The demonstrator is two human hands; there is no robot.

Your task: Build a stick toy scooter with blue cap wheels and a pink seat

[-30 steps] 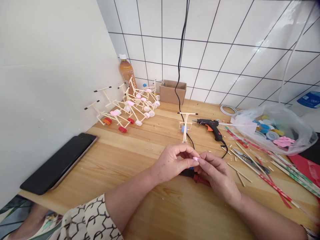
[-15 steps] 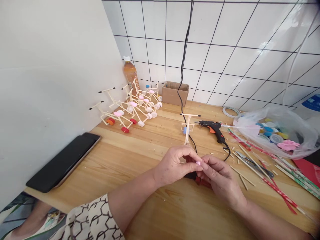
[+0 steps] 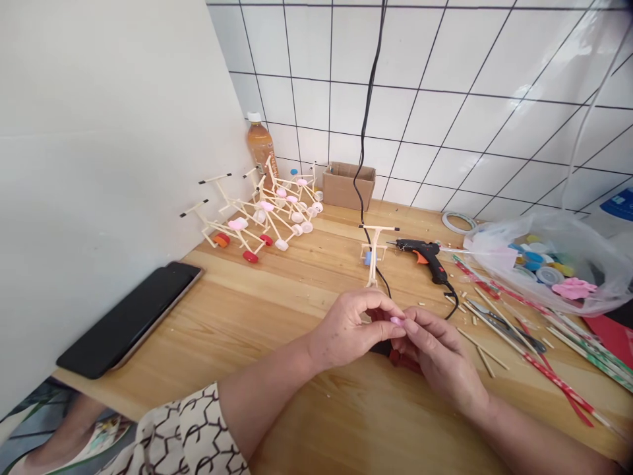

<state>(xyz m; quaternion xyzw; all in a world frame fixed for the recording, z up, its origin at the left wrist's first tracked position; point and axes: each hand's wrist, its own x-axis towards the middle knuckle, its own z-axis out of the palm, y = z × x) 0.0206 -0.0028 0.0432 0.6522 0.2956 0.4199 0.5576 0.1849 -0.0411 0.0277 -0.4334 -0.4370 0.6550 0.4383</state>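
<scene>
Okay, so both hands are pulled in close over the wooden counter, almost knuckle to knuckle. The left hand is curled most of the way shut, and the right hand comes in from the other side with its fingers bunched. Pinched right at their fingertips is a tiny pink bit (can't tell from here which hand has the firmer grip). Under the hands is something dark and red, mostly hidden, so no clue what it is.

Just past the fingers, a small stick frame stands upright with a blue cap on it. Right beside it lies a black glue gun. Further right there's a scatter of loose sticks, some red-striped straws, a tape roll and a clear plastic bag full of bottle caps.

Back toward the corner is a pile of finished stick frames with pink seats and cap wheels, plus a bottle and a cardboard box against the white tile wall. A black phone lies by the left wall.
</scene>
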